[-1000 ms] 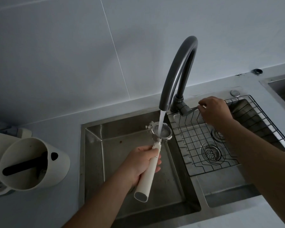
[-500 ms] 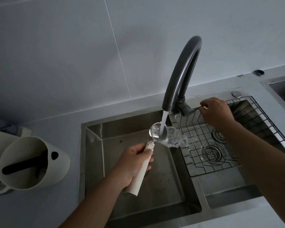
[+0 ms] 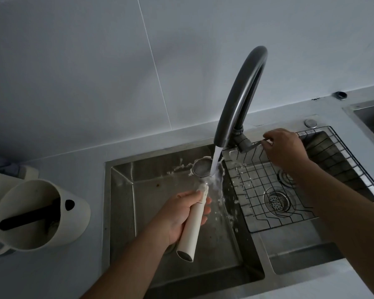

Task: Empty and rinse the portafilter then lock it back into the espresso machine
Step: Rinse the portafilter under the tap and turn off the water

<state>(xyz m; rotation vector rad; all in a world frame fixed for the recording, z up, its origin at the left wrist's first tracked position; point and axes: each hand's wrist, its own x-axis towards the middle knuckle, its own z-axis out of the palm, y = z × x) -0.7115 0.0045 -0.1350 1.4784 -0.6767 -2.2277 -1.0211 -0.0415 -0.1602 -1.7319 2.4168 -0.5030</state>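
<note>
My left hand (image 3: 179, 214) grips the white handle of the portafilter (image 3: 191, 229) over the left sink basin (image 3: 125, 190). Its metal basket head (image 3: 201, 168) is tilted up under the dark curved faucet (image 3: 239, 100). Running water (image 3: 215, 162) hits the basket's right edge and splashes down past the handle. My right hand (image 3: 283, 147) is closed on the faucet lever at the faucet's base. The espresso machine is not clearly in view.
A white knock box (image 3: 73, 221) with a black bar across it stands on the counter at the left. A wire rack (image 3: 257, 190) lies over the right basin with its drain (image 3: 276, 200). Another sink edge (image 3: 367, 113) shows at far right.
The portafilter shifted slightly under the stream, so water now strikes the basket's right edge and runs off down the side. My right hand stays on the lever.
</note>
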